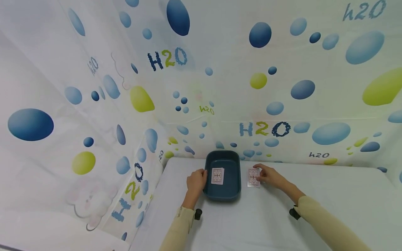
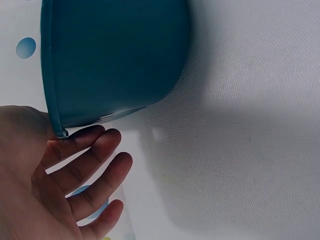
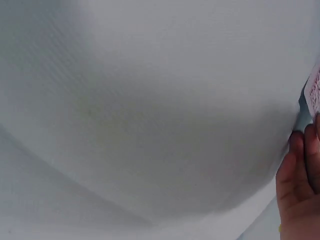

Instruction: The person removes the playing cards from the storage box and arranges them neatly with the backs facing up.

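A dark teal plastic tub (image 1: pixel 231 190) stands on the white table. Inside it lies a small stack of playing cards (image 1: pixel 217 176), red-patterned backs up. My left hand (image 1: pixel 196 180) holds the tub's left rim; in the left wrist view the fingers (image 2: pixel 102 172) curve along the outside of the tub wall (image 2: pixel 117 60), and the thumb is mostly hidden. To the right of the tub my right hand (image 1: pixel 270 177) pinches a playing card (image 1: pixel 253 177) at its right side, back facing up. Only a corner of that card (image 3: pixel 314 92) shows at the edge of the right wrist view, beside the fingertips (image 3: pixel 296 142).
A white cloth covers the table (image 1: pixel 260 223). Behind and to the left hangs a white curtain (image 1: pixel 220 94) with blue and green drops and H2O lettering, meeting the table's back edge close behind the tub. Dark wrist devices (image 1: pixel 294 213) sit below both forearms.
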The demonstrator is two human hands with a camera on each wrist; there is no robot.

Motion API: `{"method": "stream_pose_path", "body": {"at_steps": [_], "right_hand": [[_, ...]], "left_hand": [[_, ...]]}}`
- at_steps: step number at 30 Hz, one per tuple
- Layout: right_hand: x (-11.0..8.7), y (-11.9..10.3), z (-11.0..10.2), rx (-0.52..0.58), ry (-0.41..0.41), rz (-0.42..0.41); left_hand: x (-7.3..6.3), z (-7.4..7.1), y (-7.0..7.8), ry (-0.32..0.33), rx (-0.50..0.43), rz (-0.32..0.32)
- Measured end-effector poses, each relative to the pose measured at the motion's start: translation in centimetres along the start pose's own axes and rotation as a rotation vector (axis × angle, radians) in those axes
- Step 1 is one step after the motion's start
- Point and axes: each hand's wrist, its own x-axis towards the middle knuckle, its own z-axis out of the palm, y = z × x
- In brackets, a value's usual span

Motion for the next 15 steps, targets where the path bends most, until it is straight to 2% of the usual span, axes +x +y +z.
{"method": "stream_pose_path", "body": {"at_steps": [4,7,11,15], "right_hand": [[0.35,-0.24,0.21,-0.187,0.014,0.015],[0.57,-0.56,0.39,-0.285,0.001,0.064],[0.6,-0.81,0.42,-0.312,-0.018,0.088],[0.52,-0.96,0.29,-0.314,-0.035,0.066]], "left_hand": [[0.06,0.05,0.0,0.012,0.021,0.007],[0.09,0.09,-0.06,0.011,0.035,0.002],[0.03,0.03,-0.05,0.003,0.041,-0.006],[-0.07,-0.03,-0.01,-0.002,0.033,-0.008]]}}
